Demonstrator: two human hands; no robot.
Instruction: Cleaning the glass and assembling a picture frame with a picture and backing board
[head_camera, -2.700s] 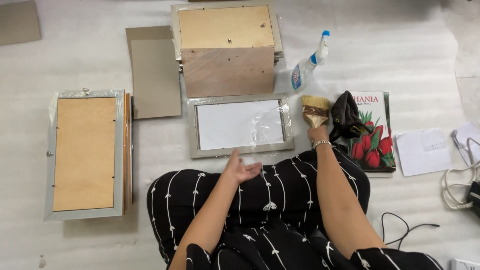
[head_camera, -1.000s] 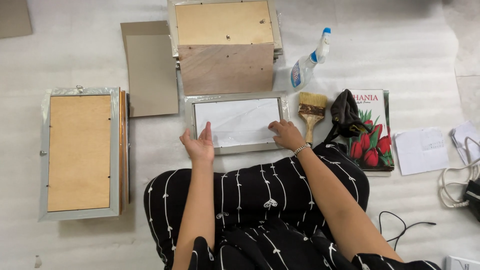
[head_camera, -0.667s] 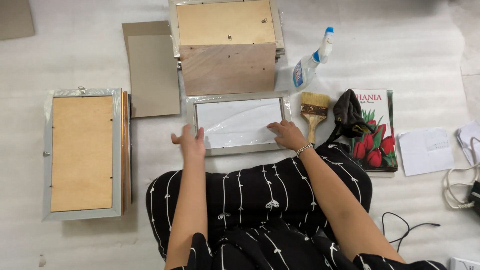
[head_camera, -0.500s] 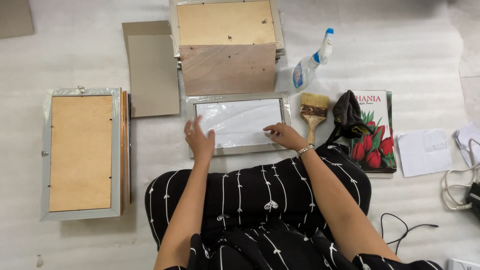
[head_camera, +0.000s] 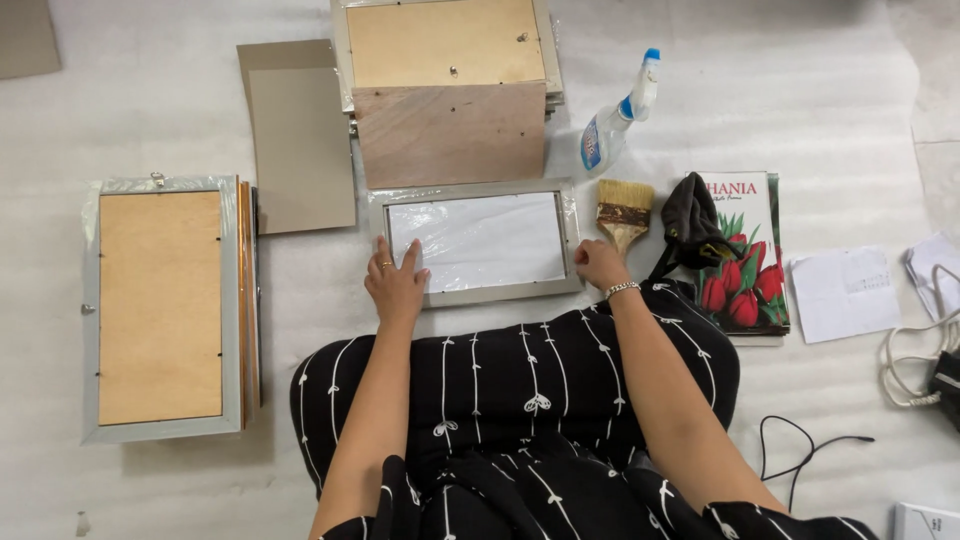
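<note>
Here your left hand (head_camera: 396, 283) lies flat and open on the silver picture frame (head_camera: 478, 243), while your right hand (head_camera: 598, 264) pinches its right edge beside the paintbrush (head_camera: 623, 210)

Silver picture frame (head_camera: 475, 243) (white-filled) lying flat on the pale floor.

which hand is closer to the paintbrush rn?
Right. The right hand grips the silver frame's right edge, just below the paintbrush handle. The left hand rests on the frame's lower-left corner, a full frame width away.
</note>
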